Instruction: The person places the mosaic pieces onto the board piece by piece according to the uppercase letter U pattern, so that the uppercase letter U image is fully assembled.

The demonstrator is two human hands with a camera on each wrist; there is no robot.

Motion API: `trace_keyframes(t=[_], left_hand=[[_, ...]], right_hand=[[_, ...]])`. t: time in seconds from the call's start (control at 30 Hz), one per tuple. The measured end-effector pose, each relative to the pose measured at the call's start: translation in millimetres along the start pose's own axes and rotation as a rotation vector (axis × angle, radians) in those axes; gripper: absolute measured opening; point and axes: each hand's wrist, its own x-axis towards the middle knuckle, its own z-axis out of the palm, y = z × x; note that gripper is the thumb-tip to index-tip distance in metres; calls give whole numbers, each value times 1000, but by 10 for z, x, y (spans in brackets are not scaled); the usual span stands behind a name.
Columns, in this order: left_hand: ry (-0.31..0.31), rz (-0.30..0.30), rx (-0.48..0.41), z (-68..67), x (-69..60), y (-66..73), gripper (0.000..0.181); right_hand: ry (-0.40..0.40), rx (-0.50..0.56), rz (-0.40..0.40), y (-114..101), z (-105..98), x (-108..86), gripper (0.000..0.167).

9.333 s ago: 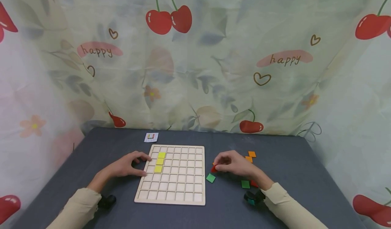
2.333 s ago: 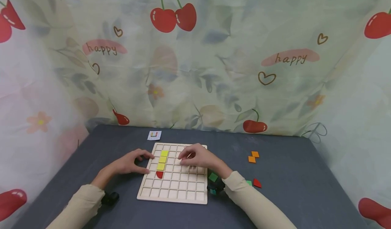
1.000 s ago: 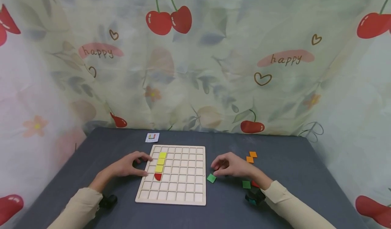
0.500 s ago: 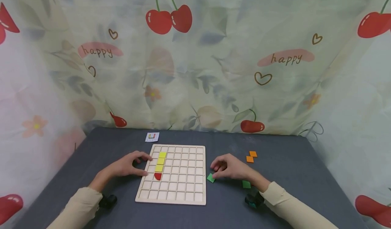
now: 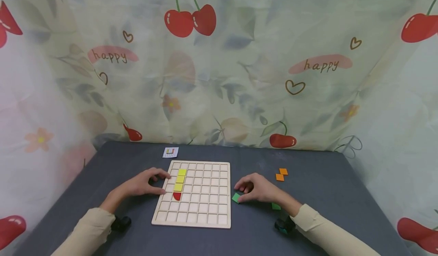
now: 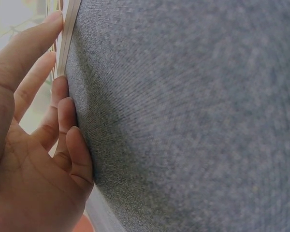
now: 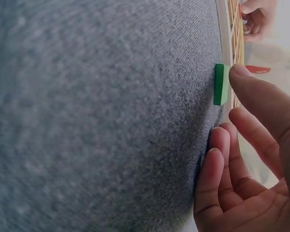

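Observation:
A wooden grid board (image 5: 191, 226) lies on the dark table, with several yellow squares (image 5: 180, 179) in one column and a red rounded piece (image 5: 176, 196) directly below them. My left hand (image 5: 142, 183) rests its thumb and fingertips on the board's left edge; the left wrist view shows this hand (image 6: 38, 145) beside the board's edge (image 6: 67, 38). To the right of the board, my right hand (image 5: 258, 188) has its thumb at a green square (image 5: 236, 198). In the right wrist view the thumb of this hand (image 7: 253, 159) meets the green piece (image 7: 221, 84), other fingers apart from it.
Two orange pieces (image 5: 280, 177) lie behind my right wrist. Another green piece (image 5: 275, 206) is partly covered by my right forearm. A small patterned card (image 5: 170, 152) lies behind the board, and a printed curtain (image 5: 219, 66) hangs beyond the table.
The red rounded piece has come onto the board since the oldest frame. My right hand was over the board, then moved back right; its thumb has shifted slightly onto the green square.

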Motion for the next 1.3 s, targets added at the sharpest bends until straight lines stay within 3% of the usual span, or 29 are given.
trace_keyframes(t=[0.37,1.3], left_hand=[[4,4,4,8,11,-58,47],[1,12,3,-1,4,-40,47]], right_hand=[[9,-99,-7,0,40,0,24],[-11,-36,-38,-40,32,-9,19]])
